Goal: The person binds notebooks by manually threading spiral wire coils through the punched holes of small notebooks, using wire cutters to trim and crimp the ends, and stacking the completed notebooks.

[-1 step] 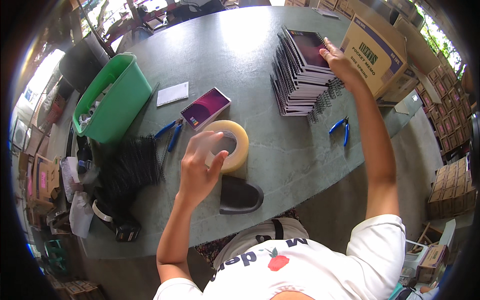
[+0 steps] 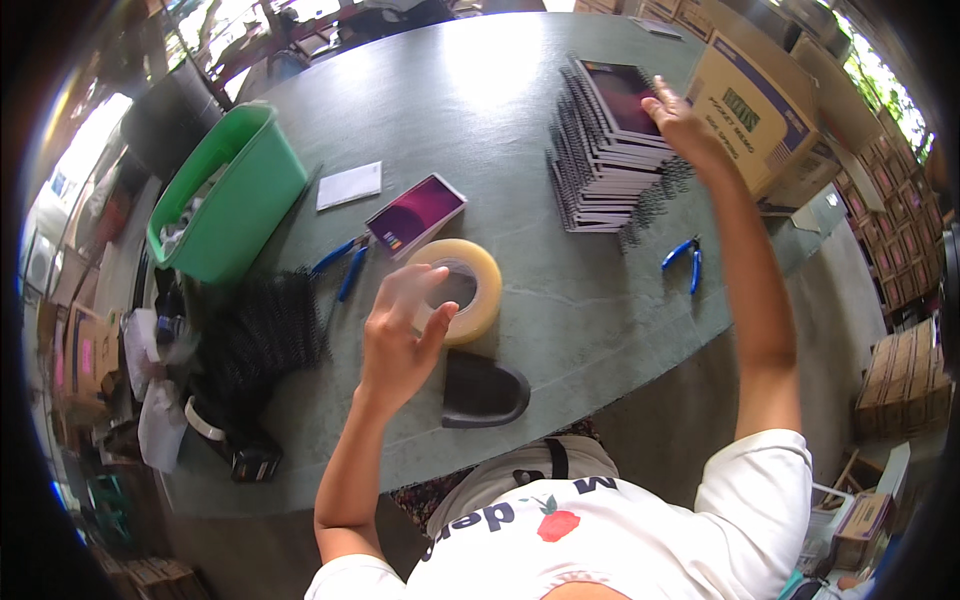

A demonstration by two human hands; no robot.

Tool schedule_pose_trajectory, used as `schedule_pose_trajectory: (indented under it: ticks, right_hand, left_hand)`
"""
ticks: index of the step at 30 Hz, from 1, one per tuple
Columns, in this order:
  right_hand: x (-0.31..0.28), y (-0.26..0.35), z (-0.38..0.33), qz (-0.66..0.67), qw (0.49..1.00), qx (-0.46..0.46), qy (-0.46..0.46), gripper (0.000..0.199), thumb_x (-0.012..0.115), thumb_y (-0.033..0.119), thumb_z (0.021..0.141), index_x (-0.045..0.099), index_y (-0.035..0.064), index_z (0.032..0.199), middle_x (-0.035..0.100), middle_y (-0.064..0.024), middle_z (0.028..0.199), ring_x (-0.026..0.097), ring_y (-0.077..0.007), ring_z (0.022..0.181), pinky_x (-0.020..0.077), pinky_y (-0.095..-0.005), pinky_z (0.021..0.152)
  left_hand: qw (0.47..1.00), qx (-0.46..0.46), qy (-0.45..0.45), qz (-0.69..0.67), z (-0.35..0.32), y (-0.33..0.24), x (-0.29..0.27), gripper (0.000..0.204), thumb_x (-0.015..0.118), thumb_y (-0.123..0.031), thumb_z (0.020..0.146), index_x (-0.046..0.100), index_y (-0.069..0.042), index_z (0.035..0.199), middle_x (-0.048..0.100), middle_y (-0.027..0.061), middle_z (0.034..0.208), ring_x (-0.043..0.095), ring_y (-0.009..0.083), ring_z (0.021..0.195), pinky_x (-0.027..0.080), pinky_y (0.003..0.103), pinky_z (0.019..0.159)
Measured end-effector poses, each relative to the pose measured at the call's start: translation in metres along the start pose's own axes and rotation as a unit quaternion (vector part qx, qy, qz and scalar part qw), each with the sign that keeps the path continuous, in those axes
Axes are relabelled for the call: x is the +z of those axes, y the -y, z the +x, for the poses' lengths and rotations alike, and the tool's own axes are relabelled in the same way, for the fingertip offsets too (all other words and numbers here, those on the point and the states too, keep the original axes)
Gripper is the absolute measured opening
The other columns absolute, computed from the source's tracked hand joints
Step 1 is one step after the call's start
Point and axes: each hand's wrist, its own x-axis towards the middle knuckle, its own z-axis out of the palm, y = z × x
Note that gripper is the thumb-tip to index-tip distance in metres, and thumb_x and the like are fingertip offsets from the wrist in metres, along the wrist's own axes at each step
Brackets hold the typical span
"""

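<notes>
My left hand hovers at the left rim of a wide roll of clear tape, its fingers curved and apart with nothing held. Whether the fingertips touch the tape I cannot tell. My right hand reaches to a tall stack of spiral notebooks. Its thumb rests near the edge of the dark purple top cover, with the fingers stretched along the right side. Black wire coils stick out on both sides of the stack. A single purple notepad lies beyond the tape.
Blue-handled pliers lie near the notepad, and another pair right of the stack. Black coils are heaped below a green bin. A white pad, a black rounded piece and a carton share the table.
The view has shifted very slightly, so things sit a little further right. Both hands keep their places at the tape and the notebook stack.
</notes>
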Motion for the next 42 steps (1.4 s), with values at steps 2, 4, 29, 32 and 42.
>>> schedule_pose_trajectory:
  ticks: [2,4,29,32,42]
  right_hand:
    - [0.006,0.001,0.006,-0.183,0.95,-0.116,-0.225,0.058,0.057,0.02,0.087,0.034,0.0041,0.138,0.037,-0.0178,0.141,0.033,-0.0299,0.133,0.0284,-0.0365,0.108]
    - [-0.01,0.068,-0.022,0.015,0.922,-0.298,-0.249,0.051,0.059,0.013,0.086,0.043,0.0055,0.133,0.046,-0.0154,0.134,0.042,-0.0284,0.126,0.0363,-0.0354,0.102]
    - [0.204,0.238,-0.057,-0.138,0.696,-0.651,0.269,0.057,0.076,0.012,0.063,0.058,0.0191,0.116,0.04,-0.0136,0.136,0.058,-0.0371,0.1,0.0517,-0.0406,0.085]
    - [0.21,0.235,-0.041,-0.049,0.712,-0.652,0.257,0.051,0.074,0.01,0.064,0.059,0.0142,0.112,0.05,-0.0149,0.125,0.061,-0.0342,0.098,0.0517,-0.0408,0.084]
    - [0.215,0.232,-0.023,0.018,0.719,-0.621,0.312,0.043,0.069,0.003,0.065,0.06,0.0133,0.106,0.055,-0.0124,0.117,0.06,-0.031,0.096,0.0484,-0.0393,0.088]
  left_hand:
    - [0.999,-0.033,-0.025,0.004,-0.018,0.011,-0.004,0.023,0.066,-0.008,0.081,0.062,-0.005,0.103,0.062,0.0138,0.1,0.061,0.0285,0.088,0.049,0.035,0.072]
    - [0.992,-0.1,-0.07,0.013,-0.045,0.031,-0.011,0.018,0.065,-0.006,0.081,0.063,-0.005,0.099,0.063,0.0116,0.093,0.062,0.0256,0.082,0.049,0.034,0.069]
    - [0.952,-0.194,0.047,0.233,-0.004,0.151,0.033,0.02,0.056,-0.007,0.077,0.059,-0.003,0.096,0.052,0.0135,0.098,0.053,0.032,0.096,0.046,0.044,0.077]
    - [0.948,-0.22,0.059,0.22,0.012,0.162,0.031,0.027,0.054,-0.009,0.079,0.054,-0.004,0.105,0.051,0.0145,0.101,0.055,0.0331,0.094,0.048,0.045,0.074]
    - [0.962,-0.152,-0.066,0.216,-0.003,0.173,0.045,0.03,0.06,-0.01,0.077,0.062,-0.012,0.107,0.054,0.0074,0.095,0.058,0.0254,0.088,0.05,0.039,0.07]
